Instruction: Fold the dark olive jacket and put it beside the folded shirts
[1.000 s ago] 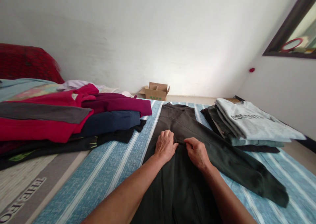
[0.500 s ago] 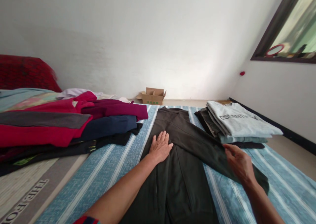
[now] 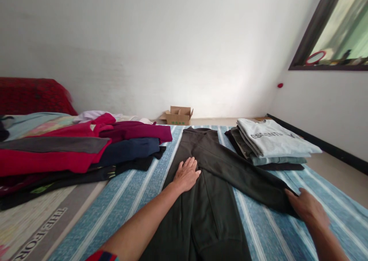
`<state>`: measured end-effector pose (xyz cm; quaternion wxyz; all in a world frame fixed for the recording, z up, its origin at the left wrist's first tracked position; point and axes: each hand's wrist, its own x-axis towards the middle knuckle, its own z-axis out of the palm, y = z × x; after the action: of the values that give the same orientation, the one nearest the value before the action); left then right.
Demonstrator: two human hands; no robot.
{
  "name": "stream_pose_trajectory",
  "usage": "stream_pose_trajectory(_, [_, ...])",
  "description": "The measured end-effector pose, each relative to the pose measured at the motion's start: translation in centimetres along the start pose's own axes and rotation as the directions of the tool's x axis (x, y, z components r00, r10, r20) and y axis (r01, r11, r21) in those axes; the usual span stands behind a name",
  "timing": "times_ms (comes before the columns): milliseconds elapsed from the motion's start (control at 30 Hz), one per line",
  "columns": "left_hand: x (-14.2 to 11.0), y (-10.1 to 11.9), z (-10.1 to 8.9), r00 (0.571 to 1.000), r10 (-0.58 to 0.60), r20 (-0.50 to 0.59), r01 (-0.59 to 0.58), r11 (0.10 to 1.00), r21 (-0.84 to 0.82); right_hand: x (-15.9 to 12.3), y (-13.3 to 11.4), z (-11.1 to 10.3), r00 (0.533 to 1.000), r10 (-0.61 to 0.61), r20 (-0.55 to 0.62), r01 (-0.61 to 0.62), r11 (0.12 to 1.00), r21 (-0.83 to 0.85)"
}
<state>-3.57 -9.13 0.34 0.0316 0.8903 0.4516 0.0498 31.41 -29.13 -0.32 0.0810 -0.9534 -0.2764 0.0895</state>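
A dark jacket (image 3: 215, 199) lies spread over the blue striped bed cover, its collar toward the wall. One sleeve (image 3: 253, 180) stretches out to the right. My left hand (image 3: 186, 173) rests flat on the jacket's chest near the inner end of that sleeve, fingers extended and holding nothing. At the sleeve's outer end, my right hand (image 3: 309, 207) has its fingers closed on the cloth near the cuff, and hides the cuff in part.
To the left is a heap of clothes (image 3: 132, 150) in red, purple, navy and black. Folded clothes are stacked (image 3: 276, 142) on the right, a grey printed top uppermost. Beyond the bed's far edge, an open cardboard box (image 3: 178, 117) stands by the wall.
My right hand has slid outward along the sleeve, from its middle to near the cuff. The sleeve is drawn straighter to the right. My left hand stays on the jacket's chest.
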Motion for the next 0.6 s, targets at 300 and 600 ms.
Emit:
stream_pose_trajectory(300, [0.1,-0.2,0.1,1.000,0.002,0.016,-0.002,1.000,-0.005,1.5,-0.3,1.2,0.996,-0.063,-0.064,0.075,0.975,0.211])
stream_pose_trajectory(600, [0.0,-0.4,0.4,0.999,0.003,0.044,-0.003,1.000,-0.012,2.4,-0.5,0.5,0.984,-0.178,0.004,0.175,0.973,0.153])
